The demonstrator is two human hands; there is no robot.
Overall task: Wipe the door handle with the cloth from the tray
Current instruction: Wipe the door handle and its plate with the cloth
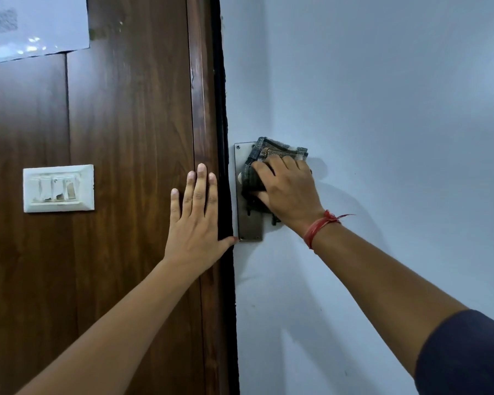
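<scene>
A grey checked cloth (280,151) is bunched over the door handle, which is hidden beneath it. The handle's metal backplate (250,223) is fixed near the left edge of the pale blue-white door (382,109). My right hand (290,192) presses the cloth against the handle, fingers curled over it. A red thread is tied around that wrist. My left hand (196,218) lies flat with fingers spread on the brown wooden frame (203,109), its thumb reaching toward the backplate's lower corner. No tray is in view.
A white switch panel (58,188) with three switches sits on the brown wood panelling at the left. A white paper sheet (35,24) is taped at the top left. A dark gap runs between frame and door.
</scene>
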